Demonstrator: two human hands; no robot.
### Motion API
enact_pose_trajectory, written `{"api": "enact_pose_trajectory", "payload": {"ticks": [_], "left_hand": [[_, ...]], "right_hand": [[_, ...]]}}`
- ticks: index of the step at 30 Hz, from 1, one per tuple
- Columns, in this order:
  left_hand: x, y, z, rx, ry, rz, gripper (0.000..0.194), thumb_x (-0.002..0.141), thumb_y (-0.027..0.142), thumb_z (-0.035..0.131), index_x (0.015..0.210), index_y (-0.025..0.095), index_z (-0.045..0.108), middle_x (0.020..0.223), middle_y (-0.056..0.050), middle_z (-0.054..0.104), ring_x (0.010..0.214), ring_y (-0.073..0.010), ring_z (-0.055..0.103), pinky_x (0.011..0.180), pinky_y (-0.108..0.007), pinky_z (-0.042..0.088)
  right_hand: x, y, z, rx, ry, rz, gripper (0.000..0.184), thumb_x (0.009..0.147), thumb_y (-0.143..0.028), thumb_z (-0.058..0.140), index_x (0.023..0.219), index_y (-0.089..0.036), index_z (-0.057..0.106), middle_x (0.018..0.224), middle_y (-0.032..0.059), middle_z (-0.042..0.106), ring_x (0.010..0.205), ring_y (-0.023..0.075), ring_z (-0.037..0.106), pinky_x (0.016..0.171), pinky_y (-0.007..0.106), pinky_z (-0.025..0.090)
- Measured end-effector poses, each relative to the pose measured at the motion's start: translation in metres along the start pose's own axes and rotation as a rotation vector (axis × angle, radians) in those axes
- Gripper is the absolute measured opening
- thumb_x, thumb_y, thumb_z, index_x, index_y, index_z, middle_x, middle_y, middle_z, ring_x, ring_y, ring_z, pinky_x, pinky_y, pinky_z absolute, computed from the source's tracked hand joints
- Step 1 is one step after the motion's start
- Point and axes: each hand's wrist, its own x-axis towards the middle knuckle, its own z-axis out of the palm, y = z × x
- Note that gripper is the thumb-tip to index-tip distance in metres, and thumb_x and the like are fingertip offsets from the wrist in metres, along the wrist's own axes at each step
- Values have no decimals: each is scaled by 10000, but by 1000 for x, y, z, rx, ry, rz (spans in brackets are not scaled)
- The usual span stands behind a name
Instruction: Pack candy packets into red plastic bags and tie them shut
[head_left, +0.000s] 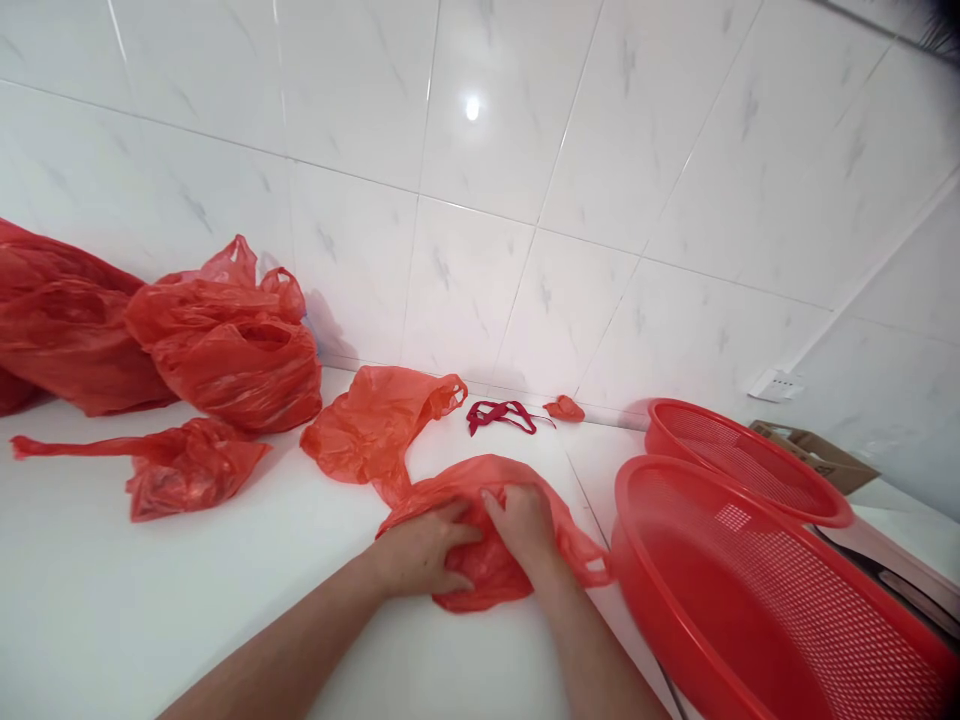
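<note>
A red plastic bag (495, 580) lies crumpled on the white counter in front of me, one handle loop spread out toward the right. My left hand (420, 555) rests on its left side, with thumb and fingers apart and touching the film. On the upper right part of the bag, my right hand (529, 525) is bent over the plastic; its thumb points left and its other fingers are curled and partly hidden. What the bag contains, if anything, cannot be made out. A second, flattened red bag (371, 425) lies just behind and to the left, touching it.
Full red bags (232, 350) stand along the tiled wall at left, with a twisted red bag (191, 470) before them. A dark red strap (502, 415) and a small red bundle (565, 408) lie behind. Red baskets (637, 580) and a cardboard box (817, 455) are at right.
</note>
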Motion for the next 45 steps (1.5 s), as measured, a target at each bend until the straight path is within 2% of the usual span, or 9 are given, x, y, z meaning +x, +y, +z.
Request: {"api": "enact_pose_trajectory", "payload": {"ticks": [6,14,23,27,29,32,34,39,45], "left_hand": [[3,10,-2,18,-22,202,292,759,452,584,965,258,656,866,-37,642,780,-217,601,705,-312,463],[6,-7,-8,302,440,-117,301,862,248,455,1138,252,574,1308,-109,507,1199,-305,436,942,-466,374],[15,-23,-7,-793,560,-478,430,768,456,546,1093,176,525,677,28,541,603,-147,566,598,-284,464],[7,-10,-18,-394,839,-344,343,809,413,513,1083,209,541,1010,-73,599,929,-219,585,791,-357,477],[1,2,-18,-55,729,-98,236,835,339,493,1017,225,591,1099,-88,591,1027,-237,553,889,-394,433],[-1,20,-6,156,249,260,250,888,240,393,941,231,637,1042,-78,640,966,-219,588,897,-409,430],[2,25,7,200,68,267,272,888,254,411,1069,231,613,1179,-89,608,1085,-247,552,946,-440,411],[10,6,31,271,-44,-79,783,719,573,612,1384,241,365,1467,-133,352,1336,-373,301,1062,-585,246],[5,2,20,278,69,23,591,788,508,576,1309,258,455,1358,-91,496,1216,-294,463,1017,-481,358]], "right_hand": [[6,31,-7,90,-39,28,419,831,-527,488,919,-156,660,956,97,679,887,226,602,784,325,430],[5,32,-16,395,-258,-31,490,885,-532,379,1122,-190,639,1120,84,656,1043,204,588,908,324,411],[0,21,-11,275,-297,55,573,671,-468,689,1210,-293,601,1219,59,575,1076,232,559,907,334,417],[0,18,-9,282,-293,46,550,687,-483,675,1203,-305,604,1165,51,593,1036,223,573,863,317,432],[0,18,-8,253,-291,33,542,693,-497,665,1197,-305,606,1131,51,606,998,220,586,824,309,441],[1,17,-5,181,-255,-35,447,747,-421,620,1176,-293,618,1100,52,625,966,208,592,813,299,433],[1,16,-4,159,-234,-74,342,794,-325,555,1118,-268,647,1055,51,644,918,187,600,793,283,428],[-2,12,-8,261,-236,-97,248,784,-319,556,979,-233,682,976,29,674,859,166,598,756,260,422],[-2,12,-13,384,-289,-29,288,765,-330,577,1019,-247,686,1012,29,682,922,190,605,806,284,422]]}}
